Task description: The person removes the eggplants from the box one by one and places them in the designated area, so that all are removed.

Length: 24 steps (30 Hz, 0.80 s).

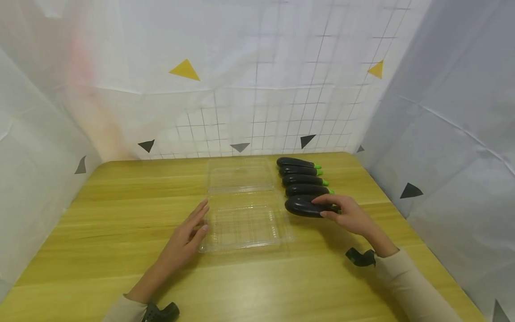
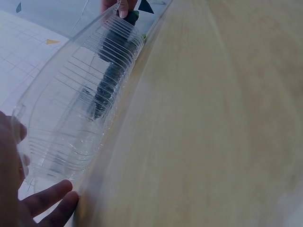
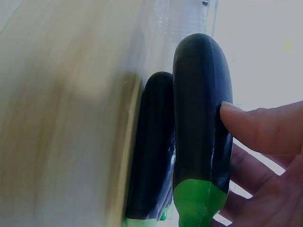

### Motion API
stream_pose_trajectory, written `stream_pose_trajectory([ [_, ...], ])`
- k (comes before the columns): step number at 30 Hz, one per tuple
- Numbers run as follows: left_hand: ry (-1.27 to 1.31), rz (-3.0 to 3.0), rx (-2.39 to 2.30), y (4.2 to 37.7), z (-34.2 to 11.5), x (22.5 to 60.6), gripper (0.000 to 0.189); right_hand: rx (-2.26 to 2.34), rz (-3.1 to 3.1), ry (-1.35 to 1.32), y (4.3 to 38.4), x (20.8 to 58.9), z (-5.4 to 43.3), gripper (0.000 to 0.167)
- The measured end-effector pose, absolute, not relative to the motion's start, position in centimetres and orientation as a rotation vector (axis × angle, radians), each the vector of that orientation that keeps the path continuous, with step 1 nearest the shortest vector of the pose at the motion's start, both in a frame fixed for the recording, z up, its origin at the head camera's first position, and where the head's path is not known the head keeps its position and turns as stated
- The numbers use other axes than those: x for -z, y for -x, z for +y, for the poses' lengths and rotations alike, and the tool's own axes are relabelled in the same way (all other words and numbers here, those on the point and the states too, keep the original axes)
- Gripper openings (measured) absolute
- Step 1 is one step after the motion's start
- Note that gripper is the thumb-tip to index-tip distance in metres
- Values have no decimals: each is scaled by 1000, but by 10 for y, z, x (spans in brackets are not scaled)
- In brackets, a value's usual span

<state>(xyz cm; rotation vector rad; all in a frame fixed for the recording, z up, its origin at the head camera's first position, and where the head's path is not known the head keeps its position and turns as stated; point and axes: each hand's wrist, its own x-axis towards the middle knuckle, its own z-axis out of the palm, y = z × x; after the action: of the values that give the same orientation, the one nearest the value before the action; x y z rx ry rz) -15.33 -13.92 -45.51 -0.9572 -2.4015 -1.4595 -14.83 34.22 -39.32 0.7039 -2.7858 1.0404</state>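
Observation:
In the head view my right hand [image 1: 349, 215] pinches a dark purple eggplant [image 1: 301, 207] between thumb and fingers, just above the near end of an eggplant row. The right wrist view shows this eggplant [image 3: 199, 109] raised over another eggplant [image 3: 154, 146], its green stem end towards the palm. A clear plastic clamshell box [image 1: 245, 245] lies unfolded on the table, its lid [image 1: 240, 179] to the back. Beside the box's left edge is my left hand [image 1: 186, 237], its fingers extended. The left wrist view has those fingers [image 2: 49, 197] at the wall of the box [image 2: 61, 101].
Several eggplants [image 1: 305, 180] lie side by side right of the box, green stems pointing right. The wooden table [image 1: 257, 286] is bordered by a white back sheet [image 1: 233, 120] and side sheets. Each wrist carries a black device [image 1: 360, 257].

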Motion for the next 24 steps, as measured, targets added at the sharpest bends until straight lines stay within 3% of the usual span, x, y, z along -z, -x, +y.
stream_pose_trajectory([
  [24, 986, -2390, 1473, 156, -140, 459, 54, -978, -2856, -818, 158, 415, 361, 36],
])
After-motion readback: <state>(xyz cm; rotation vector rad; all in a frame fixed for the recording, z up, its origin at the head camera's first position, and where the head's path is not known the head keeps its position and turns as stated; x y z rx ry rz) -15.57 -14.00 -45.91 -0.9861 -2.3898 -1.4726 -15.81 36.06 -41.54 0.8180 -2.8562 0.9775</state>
